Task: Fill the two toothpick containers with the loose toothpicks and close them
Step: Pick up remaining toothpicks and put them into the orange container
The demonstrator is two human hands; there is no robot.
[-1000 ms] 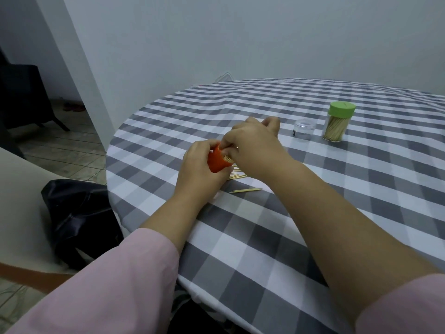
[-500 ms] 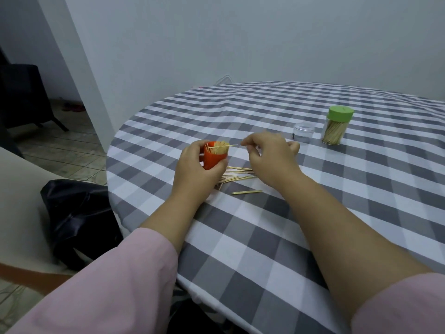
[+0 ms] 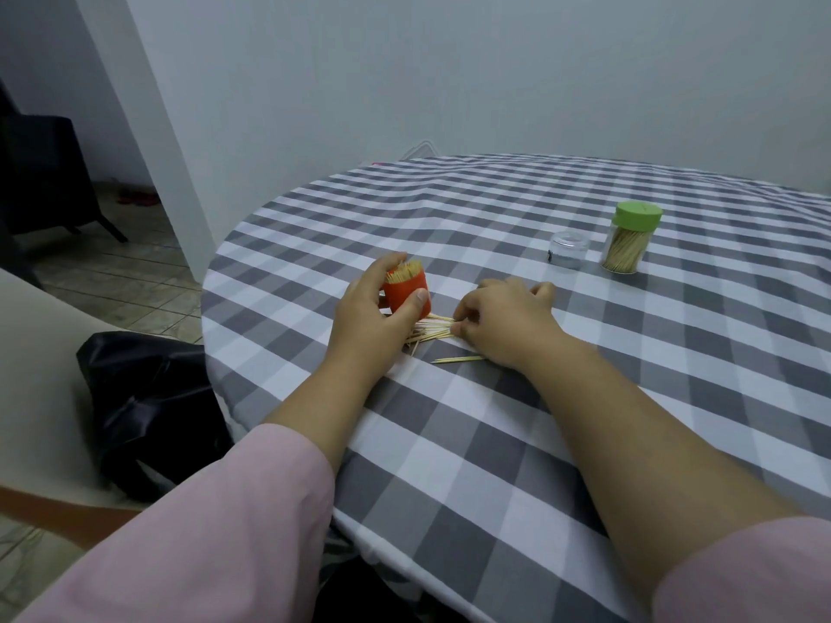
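My left hand (image 3: pixel 375 312) grips an open orange container (image 3: pixel 404 292), held upright with toothpick tips showing at its mouth. Just right of it, a small pile of loose toothpicks (image 3: pixel 429 330) lies on the checked tablecloth. My right hand (image 3: pixel 503 321) is down on that pile, its fingertips pinching at the toothpicks. One stray toothpick (image 3: pixel 456 359) lies nearer to me. Further right stands a clear container with a green lid (image 3: pixel 629 242), closed and full of toothpicks. A small clear cap (image 3: pixel 569 249) sits beside it.
The round table (image 3: pixel 584 397) wears a grey and white checked cloth; its edge curves close on my left. A black bag (image 3: pixel 144 406) lies on a seat left of the table. A white wall stands behind.
My right hand has dropped from the mouth of the orange container down to the loose pile. The left hand has turned the container more upright and shifted it slightly left.
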